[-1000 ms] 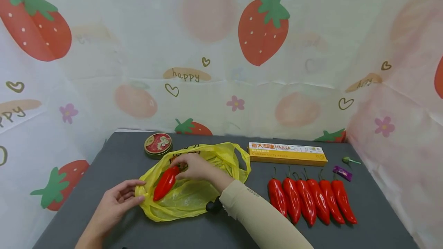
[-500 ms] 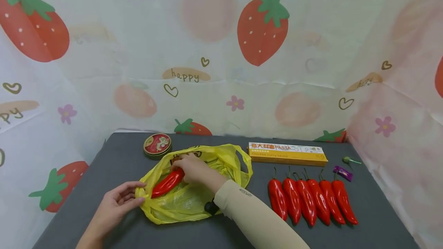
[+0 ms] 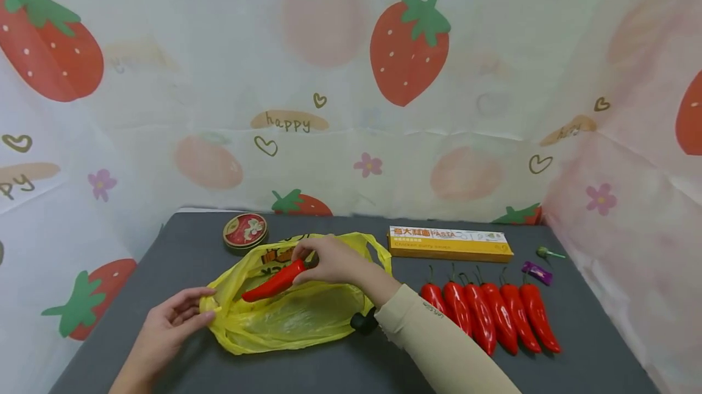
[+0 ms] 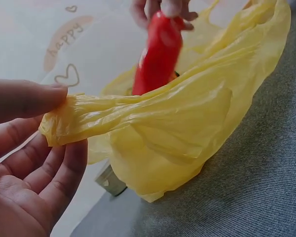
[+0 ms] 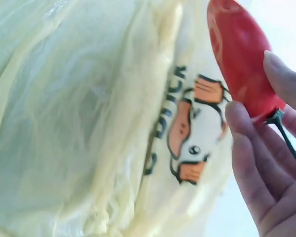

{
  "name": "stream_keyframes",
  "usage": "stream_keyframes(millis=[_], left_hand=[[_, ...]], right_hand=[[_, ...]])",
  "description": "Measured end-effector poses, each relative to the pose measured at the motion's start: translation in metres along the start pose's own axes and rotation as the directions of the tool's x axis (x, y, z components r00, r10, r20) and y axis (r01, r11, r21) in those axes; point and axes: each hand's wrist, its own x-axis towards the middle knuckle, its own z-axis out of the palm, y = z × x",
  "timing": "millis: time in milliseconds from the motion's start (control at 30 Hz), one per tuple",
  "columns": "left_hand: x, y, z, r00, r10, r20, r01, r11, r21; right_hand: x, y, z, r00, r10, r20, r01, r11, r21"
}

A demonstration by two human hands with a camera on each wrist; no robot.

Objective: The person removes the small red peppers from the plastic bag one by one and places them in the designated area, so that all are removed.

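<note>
A thin yellow plastic bag (image 3: 296, 321) lies with its mouth spread on the dark table, a printed cartoon on its inner side. My left hand (image 3: 170, 327) pinches the bag's left edge between thumb and fingers, clearly seen in the left wrist view. Over the bag's opening, my right hand (image 3: 334, 263) holds a glossy red chili pepper (image 3: 275, 284) by its stem end, tip pointing left. In the right wrist view the pepper's green stem (image 5: 277, 118) shows between thumb and fingers. Several more red chili peppers (image 3: 501, 315) lie in a row to the right.
At the back left stands a round red tin (image 3: 245, 231). Behind the peppers lies a yellow and white pasta box (image 3: 450, 244). A small green pod with a stem (image 3: 544, 252) and a purple wrapped packet (image 3: 537, 273) sit at the right. A strawberry-print cloth (image 3: 329, 77) hangs behind the table.
My right hand has lifted the chili pepper from inside the bag and shifted right, and the pepper's stem now shows. My left hand keeps its pinch on the bag's edge.
</note>
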Motion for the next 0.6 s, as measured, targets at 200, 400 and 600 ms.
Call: stream_keyframes(millis=[200, 400, 600], left_hand=[[-0.001, 0.000, 0.001, 1.000, -0.029, -0.011, 0.029, 1.000, -0.007], [-0.001, 0.000, 0.001, 0.999, -0.039, -0.027, 0.040, 0.999, 0.010], [0.001, 0.001, 0.001, 0.999, -0.046, -0.028, 0.046, 0.999, 0.011]], right_hand=[[-0.023, 0.011, -0.020, 0.998, -0.013, -0.068, 0.030, 0.966, 0.255], [-0.049, 0.017, -0.043, 0.991, 0.033, -0.132, 0.052, 0.809, 0.586], [-0.073, 0.022, -0.064, 0.968, 0.180, -0.175, -0.005, 0.710, 0.704]])
